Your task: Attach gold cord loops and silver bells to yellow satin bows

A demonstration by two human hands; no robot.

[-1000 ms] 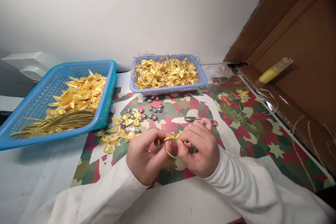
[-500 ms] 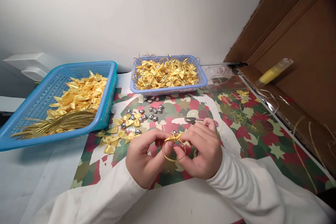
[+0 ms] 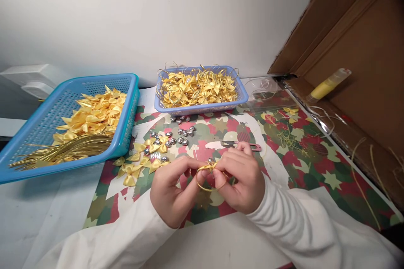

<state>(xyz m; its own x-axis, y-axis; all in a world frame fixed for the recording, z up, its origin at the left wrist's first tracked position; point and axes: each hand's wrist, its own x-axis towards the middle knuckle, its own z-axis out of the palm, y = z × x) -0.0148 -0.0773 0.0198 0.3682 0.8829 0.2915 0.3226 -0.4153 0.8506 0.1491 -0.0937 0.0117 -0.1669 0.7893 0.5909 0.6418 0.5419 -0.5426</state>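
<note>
My left hand (image 3: 172, 189) and my right hand (image 3: 241, 178) meet at the near middle of the table, both pinched on one small yellow ribbon bow with a gold cord loop (image 3: 210, 176) and a silver bead on top. The loop hangs between my fingertips. Just beyond my hands lie loose yellow bows (image 3: 139, 164) and several silver beads (image 3: 176, 136) on a patterned mat (image 3: 284, 151). A pink-handled tool (image 3: 243, 145) lies right behind my right hand.
A large blue basket (image 3: 41, 117) at left holds plain yellow bows and gold cords. A smaller blue basket (image 3: 240, 92) at the back holds bows with loops. A cardboard box (image 3: 362, 50) with a yellow tube (image 3: 328, 86) stands at right. A wall rises behind.
My hands stay in the same place; my fingers have shifted slightly on the bow and the loop has turned a little between them.
</note>
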